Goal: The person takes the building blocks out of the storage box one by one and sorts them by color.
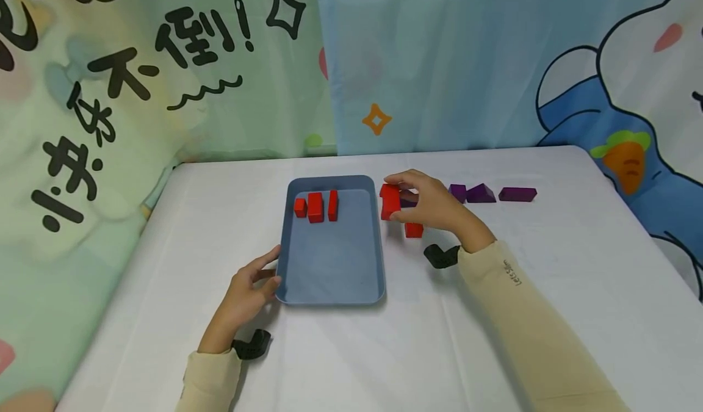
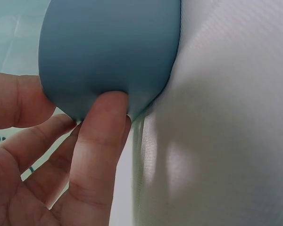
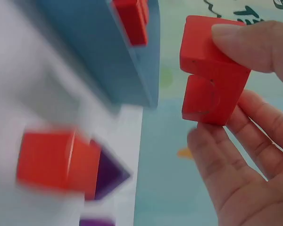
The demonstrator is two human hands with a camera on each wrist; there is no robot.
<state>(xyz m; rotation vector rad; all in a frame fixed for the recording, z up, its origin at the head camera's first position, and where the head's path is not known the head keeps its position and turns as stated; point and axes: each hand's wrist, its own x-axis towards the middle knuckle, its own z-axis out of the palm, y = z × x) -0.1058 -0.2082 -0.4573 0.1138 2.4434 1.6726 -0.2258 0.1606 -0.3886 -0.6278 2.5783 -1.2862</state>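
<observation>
My right hand (image 1: 431, 201) pinches a red arch-shaped block (image 3: 212, 70) between thumb and fingertips, just beyond the tray's right edge. A rounded notch shows in its side in the right wrist view. At the left side of the blue-grey tray (image 1: 332, 265), my left hand (image 1: 247, 296) holds the edge, thumb against the outer wall. Inside the tray stand a small red cube (image 1: 299, 208), a wider red block (image 1: 315, 207) and a thin red block (image 1: 332, 206). Another red block (image 1: 414, 230) sits on the table below my right hand.
Purple blocks stand in a row at the back right, among them a small one (image 1: 457, 192), a triangular one (image 1: 481, 193) and a long one (image 1: 517, 194). A white cloth covers the table (image 1: 351, 363). Behind it hangs a printed curtain (image 1: 439, 64).
</observation>
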